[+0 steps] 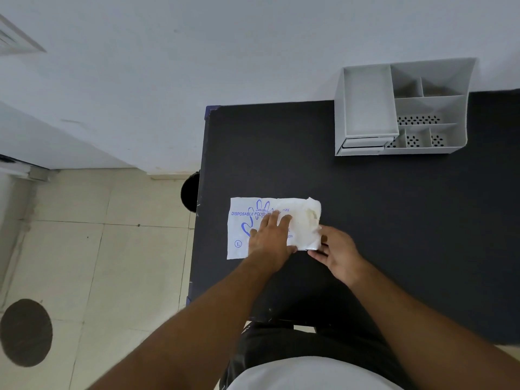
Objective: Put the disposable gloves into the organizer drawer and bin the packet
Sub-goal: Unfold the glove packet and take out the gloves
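A white plastic packet [244,220] with blue glove print lies flat near the left edge of the black table [365,206]. My left hand [270,237] presses flat on its middle, fingers spread. At the packet's right end a wad of translucent gloves [305,223] bulges out, and my right hand [336,250] pinches that end at the lower right corner. The grey desk organizer [402,108] stands at the table's far side, with its small drawer [364,143] at the lower left front, seemingly closed.
A dark round bin [190,191] stands on the tiled floor just left of the table, partly hidden by the table edge. A dark round patch [26,332] marks the floor at far left. A pale wall runs behind the table.
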